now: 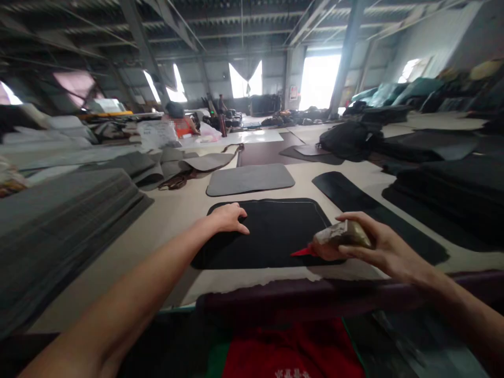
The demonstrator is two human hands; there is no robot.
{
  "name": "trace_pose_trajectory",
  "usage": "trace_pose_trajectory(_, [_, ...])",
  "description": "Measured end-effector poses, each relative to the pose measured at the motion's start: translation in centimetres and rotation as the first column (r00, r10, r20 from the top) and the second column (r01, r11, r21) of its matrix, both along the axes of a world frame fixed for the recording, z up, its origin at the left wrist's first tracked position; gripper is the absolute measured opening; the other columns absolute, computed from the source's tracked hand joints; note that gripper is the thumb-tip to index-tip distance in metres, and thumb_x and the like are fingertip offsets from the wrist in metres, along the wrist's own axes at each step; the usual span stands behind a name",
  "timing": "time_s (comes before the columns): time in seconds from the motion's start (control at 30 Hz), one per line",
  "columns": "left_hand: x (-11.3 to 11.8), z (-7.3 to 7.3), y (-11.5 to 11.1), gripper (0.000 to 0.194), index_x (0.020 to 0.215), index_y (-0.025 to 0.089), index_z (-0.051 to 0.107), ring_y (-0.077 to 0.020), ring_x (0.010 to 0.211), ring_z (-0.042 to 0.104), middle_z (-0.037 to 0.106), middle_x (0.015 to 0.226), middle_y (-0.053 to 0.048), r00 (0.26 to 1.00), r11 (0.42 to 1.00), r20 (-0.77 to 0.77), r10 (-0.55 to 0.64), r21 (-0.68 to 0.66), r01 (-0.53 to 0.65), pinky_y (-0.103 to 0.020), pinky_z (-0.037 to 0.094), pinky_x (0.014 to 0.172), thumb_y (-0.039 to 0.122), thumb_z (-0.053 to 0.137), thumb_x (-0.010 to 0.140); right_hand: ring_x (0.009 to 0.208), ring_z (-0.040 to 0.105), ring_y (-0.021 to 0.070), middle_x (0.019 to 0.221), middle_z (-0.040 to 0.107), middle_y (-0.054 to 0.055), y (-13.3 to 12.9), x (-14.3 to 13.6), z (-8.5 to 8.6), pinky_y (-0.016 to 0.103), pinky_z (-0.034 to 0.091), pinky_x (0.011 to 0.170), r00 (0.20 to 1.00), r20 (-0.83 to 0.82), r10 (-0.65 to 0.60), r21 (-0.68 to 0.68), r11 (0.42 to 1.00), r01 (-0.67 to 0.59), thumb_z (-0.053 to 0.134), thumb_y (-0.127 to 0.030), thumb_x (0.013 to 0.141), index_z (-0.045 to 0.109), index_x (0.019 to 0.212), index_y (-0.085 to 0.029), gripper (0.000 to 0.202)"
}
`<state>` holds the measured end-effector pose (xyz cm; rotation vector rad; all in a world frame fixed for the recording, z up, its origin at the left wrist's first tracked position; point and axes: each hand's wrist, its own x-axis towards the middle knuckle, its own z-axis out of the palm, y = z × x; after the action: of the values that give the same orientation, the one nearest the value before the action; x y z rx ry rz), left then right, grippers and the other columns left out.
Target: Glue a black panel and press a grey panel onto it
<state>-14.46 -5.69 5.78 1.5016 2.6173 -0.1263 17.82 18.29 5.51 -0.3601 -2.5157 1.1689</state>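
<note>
The left hand (228,218), thumb and fingers apart, rests on a black panel (271,231); the right hand (384,244) clamps a red-tipped bottle (334,241) above it.

Pale tabletop (177,207): black panel (271,231) laid flat, gray panel (250,179) placed beyond, dark strip (362,199) set right; gray stack (66,226) piled left, black stack (460,202) far right.
</note>
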Motion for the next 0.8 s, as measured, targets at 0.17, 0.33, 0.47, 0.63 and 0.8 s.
trace_pose_trajectory(0.17, [0.1,0.0,0.0,0.069,0.125,0.024,0.067,-0.0293,0.107,0.064,0.062,0.123,-0.009,1.0,1.0,-0.013,0.018,-0.014,-0.018,-0.033,0.05,0.087,0.066,0.071,0.071,0.088,0.062,0.0233,0.105,0.064,0.002,-2.2,-3.3,0.0,0.033,0.051,0.076,0.992,-0.028,0.125,-0.046,0.991,-0.127,0.077,-0.05,0.075,0.056,0.123,-0.027,0.057])
trace_pose_trajectory(0.33, [0.3,-0.1,-0.1,0.071,0.126,0.025,0.066,-0.0298,0.112,0.062,0.06,0.127,-0.009,0.999,0.999,-0.012,0.044,-0.027,-0.044,-0.033,0.05,0.09,0.07,0.07,0.071,0.088,0.062,0.0238,0.105,0.065,0.003,-4.3,-6.0,0.2,0.035,0.051,0.078,0.98,-0.045,0.194,0.026,0.981,-0.193,0.076,-0.046,0.076,0.057,0.121,-0.026,0.052])
trace_pose_trajectory(0.47, [0.5,0.2,-0.1,0.074,0.127,0.025,0.065,-0.0303,0.111,0.062,0.059,0.127,-0.009,0.999,0.998,-0.004,0.043,-0.039,-0.043,-0.034,0.05,0.088,0.071,0.071,0.069,0.088,0.062,0.023,0.103,0.066,0.001,-5.9,-8.0,0.3,0.035,0.05,0.077,0.959,-0.043,0.281,0.014,0.96,-0.28,0.074,-0.044,0.078,0.056,0.121,-0.027,0.05])
trace_pose_trajectory(0.63, [0.6,0.6,0.1,0.071,0.128,0.026,0.063,-0.0289,0.111,0.061,0.058,0.128,-0.008,0.999,0.996,0.009,0.042,-0.081,-0.042,-0.033,0.05,0.088,0.068,0.071,0.071,0.091,0.062,0.0235,0.107,0.065,0.003,-8.2,-10.8,0.1,0.036,0.049,0.08,0.93,-0.07,0.361,0.092,0.931,-0.354,0.073,-0.043,0.08,0.055,0.12,-0.026,0.047])
trace_pose_trajectory(0.8, [0.2,0.5,0.7,0.061,0.126,0.025,0.063,-0.0285,0.11,0.061,0.057,0.129,-0.011,0.999,0.992,0.022,0.05,-0.119,-0.047,-0.036,0.051,0.089,0.059,0.072,0.076,0.095,0.062,0.0232,0.113,0.064,0.003,-11.0,-13.3,-0.2,0.036,0.049,0.082,0.888,-0.112,0.446,0.184,0.887,-0.423,0.072,-0.039,0.083,0.053,0.122,-0.027,0.045])
